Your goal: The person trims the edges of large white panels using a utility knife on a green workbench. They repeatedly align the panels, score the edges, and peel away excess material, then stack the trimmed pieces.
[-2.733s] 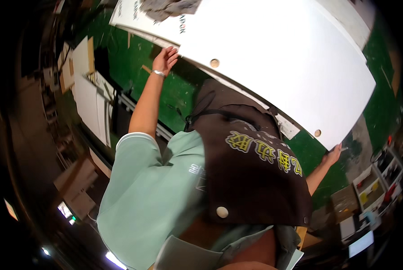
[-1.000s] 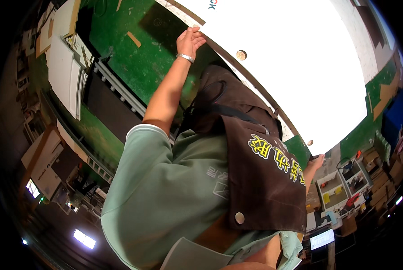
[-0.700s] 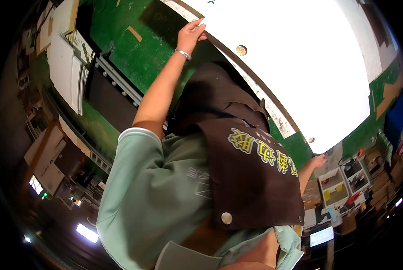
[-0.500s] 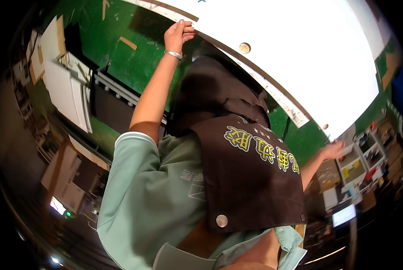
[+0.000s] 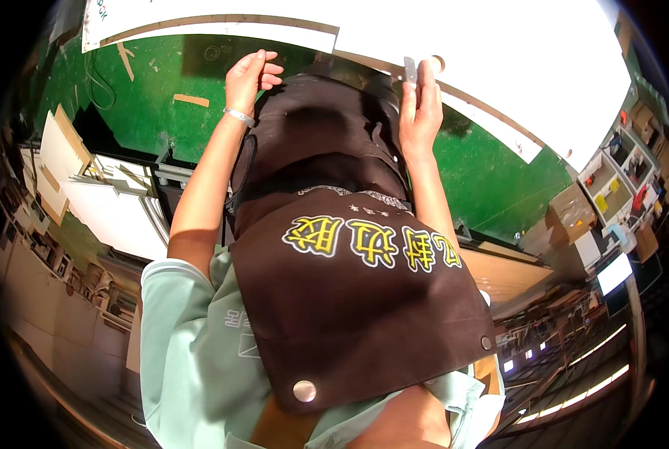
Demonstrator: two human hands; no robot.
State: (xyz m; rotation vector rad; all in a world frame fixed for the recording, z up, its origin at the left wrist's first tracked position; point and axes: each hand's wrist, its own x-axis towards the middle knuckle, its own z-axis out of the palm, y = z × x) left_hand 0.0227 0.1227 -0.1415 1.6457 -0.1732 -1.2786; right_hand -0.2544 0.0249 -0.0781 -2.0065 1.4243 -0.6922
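A large white panel [image 5: 454, 37] with a wood-coloured edge lies across the top of the view above the green floor. My right hand [image 5: 420, 112] is raised at its near edge and pinches a small grey metal piece [image 5: 410, 69] beside a round hole [image 5: 438, 63] in the panel. My left hand [image 5: 249, 77], with a bracelet on its wrist, hovers just below the panel's edge with loosely curled fingers and holds nothing. My brown apron [image 5: 349, 262] and light green shirt fill the middle of the view.
White boards [image 5: 117, 217] lean in a stack on the left beside a metal rail. A wooden board [image 5: 499, 273] and a shelf unit with coloured bins [image 5: 611, 179] stand on the right. A cable [image 5: 99, 82] and wood scraps lie on the green floor [image 5: 491, 172].
My right hand came in from the panel's far right edge to the hole at the near edge, now holding a small metal piece. My left hand let go of the panel's edge.
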